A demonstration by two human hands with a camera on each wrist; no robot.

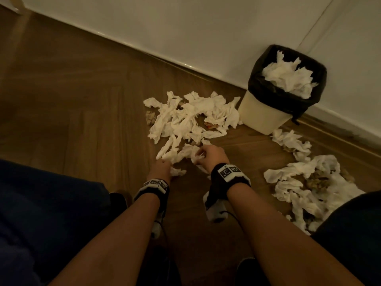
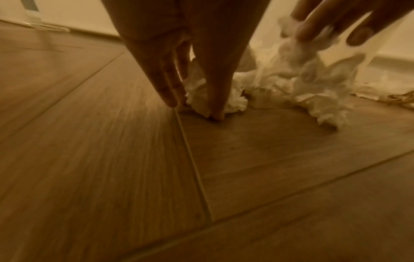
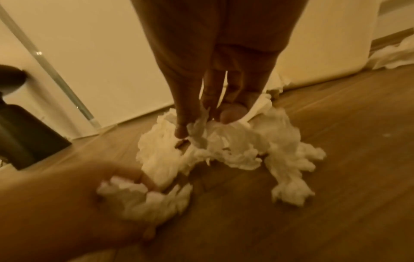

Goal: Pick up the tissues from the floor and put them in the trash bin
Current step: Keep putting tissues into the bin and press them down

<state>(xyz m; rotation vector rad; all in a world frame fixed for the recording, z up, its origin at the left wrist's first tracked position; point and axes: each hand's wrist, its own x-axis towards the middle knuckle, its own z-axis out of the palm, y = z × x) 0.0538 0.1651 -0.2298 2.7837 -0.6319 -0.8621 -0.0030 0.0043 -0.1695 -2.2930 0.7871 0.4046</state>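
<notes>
Crumpled white tissues lie heaped on the wooden floor left of the trash bin, a cream bin with a black liner, heaped with tissues. A second tissue pile lies at the right. At the near edge of the middle heap, my left hand pinches a small tissue wad against the floor, fingers pointing down. Just right of it, my right hand pinches a larger tissue clump, which hangs from its fingertips and trails to the boards.
A white wall with a baseboard runs diagonally behind the bin. Brown paper scraps sit among the right pile. My knees in dark cloth frame both sides. A dark object stands at the left in the right wrist view.
</notes>
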